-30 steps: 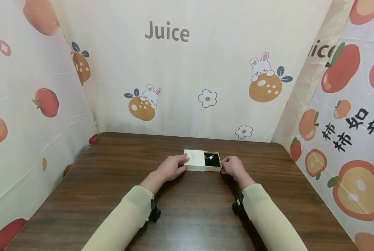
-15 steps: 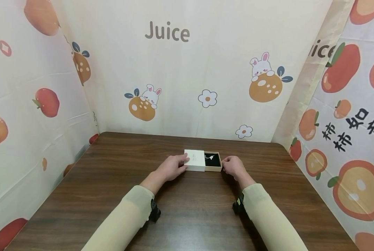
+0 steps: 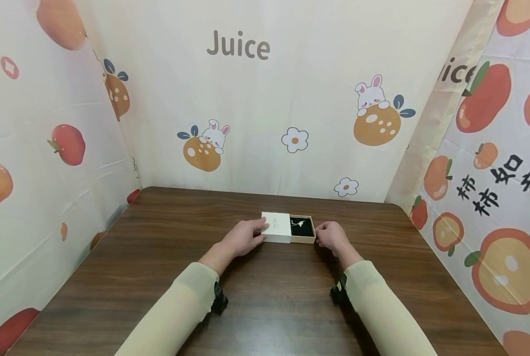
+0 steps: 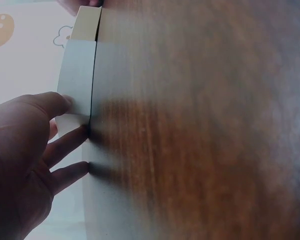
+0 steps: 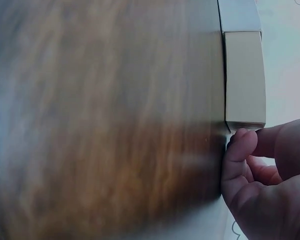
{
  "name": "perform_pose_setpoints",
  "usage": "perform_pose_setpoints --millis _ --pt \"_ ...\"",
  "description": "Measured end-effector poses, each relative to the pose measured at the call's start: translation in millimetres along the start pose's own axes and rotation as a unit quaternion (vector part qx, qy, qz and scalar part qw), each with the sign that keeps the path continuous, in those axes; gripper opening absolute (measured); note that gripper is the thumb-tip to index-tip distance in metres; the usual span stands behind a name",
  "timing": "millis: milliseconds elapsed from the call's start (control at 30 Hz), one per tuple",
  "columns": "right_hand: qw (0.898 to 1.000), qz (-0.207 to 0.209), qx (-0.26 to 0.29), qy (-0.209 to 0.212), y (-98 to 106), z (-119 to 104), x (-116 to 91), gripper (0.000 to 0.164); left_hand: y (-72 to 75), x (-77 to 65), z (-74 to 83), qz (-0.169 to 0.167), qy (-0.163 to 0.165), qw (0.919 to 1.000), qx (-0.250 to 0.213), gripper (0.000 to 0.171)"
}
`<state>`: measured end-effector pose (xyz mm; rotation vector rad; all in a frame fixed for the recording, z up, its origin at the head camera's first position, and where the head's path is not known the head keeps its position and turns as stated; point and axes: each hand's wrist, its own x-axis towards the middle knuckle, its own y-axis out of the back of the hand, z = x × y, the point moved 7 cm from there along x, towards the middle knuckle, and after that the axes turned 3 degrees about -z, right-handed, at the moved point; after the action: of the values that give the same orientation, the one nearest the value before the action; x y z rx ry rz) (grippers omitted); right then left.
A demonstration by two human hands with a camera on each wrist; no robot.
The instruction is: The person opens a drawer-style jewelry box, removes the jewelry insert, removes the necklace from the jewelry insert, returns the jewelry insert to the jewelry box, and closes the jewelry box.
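Observation:
A white jewelry box sleeve (image 3: 276,226) lies on the table with its drawer (image 3: 302,240) partly out to the right. On the drawer's black lining rests a silvery pendant necklace (image 3: 297,224), its left part hidden beneath the sleeve. My left hand (image 3: 243,237) grips the sleeve's left end; in the left wrist view the thumb presses its near side while two fingers touch the tabletop. At the drawer's outer end, my right hand (image 3: 332,236) has its fingers curled and pinching; in the right wrist view the thumb and fingertips meet right at the drawer's end wall (image 5: 246,125).
The box stands near the back of a dark wooden table (image 3: 265,291). Behind the table's far edge hangs a cream curtain (image 3: 251,99) printed with fruit and rabbits, and similar cloth encloses both sides. Each wrist wears a small black camera (image 3: 219,299).
The drawer has slid very slightly farther right out of the sleeve, along with my right hand. My left hand stays on the sleeve. The head view has shifted a little.

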<state>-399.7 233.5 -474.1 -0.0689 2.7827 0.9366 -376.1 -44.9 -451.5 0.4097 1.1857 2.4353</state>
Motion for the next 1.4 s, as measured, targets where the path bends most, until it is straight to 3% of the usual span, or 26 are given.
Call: perform_pose_setpoints --millis 300,467,633,733,900,1033,1267,1400 --pt "1.0 -0.001 0.015 -0.013 4 3 -2 0.028 -0.6 1.0 -0.9 -0.005 0.006 1.0 -0.001 0.042" --pt "0.998 0.034 -0.055 0.026 9 -6 -1 0.027 -1.3 1.4 -2.0 -0.008 0.006 1.0 0.002 0.042" --pt "0.984 0.068 -0.142 0.081 10 -25 -2 0.032 -1.1 0.5 -2.3 -0.005 0.006 1.0 0.002 0.042" --pt "0.976 0.064 -0.185 0.093 5 -33 -3 0.037 -1.3 0.6 -1.9 -0.006 0.007 1.0 0.003 0.042" --pt "0.95 0.066 -0.286 0.103 -5 -42 -7 0.038 -2.6 1.5 -2.0 -0.004 0.011 0.9999 0.003 0.043" --pt "0.932 0.081 -0.333 0.114 -9 -46 -12 0.037 -3.3 1.7 -2.6 -0.003 0.015 0.9999 -0.002 0.042" --pt "0.922 0.06 -0.365 0.11 -14 -51 -10 0.039 -2.3 1.2 -2.2 -0.01 0.011 0.9999 0.0 0.043" --pt "0.924 0.053 -0.364 0.109 -17 -51 -9 0.036 -2.5 1.2 -2.4 -0.009 0.009 0.9999 0.002 0.042"
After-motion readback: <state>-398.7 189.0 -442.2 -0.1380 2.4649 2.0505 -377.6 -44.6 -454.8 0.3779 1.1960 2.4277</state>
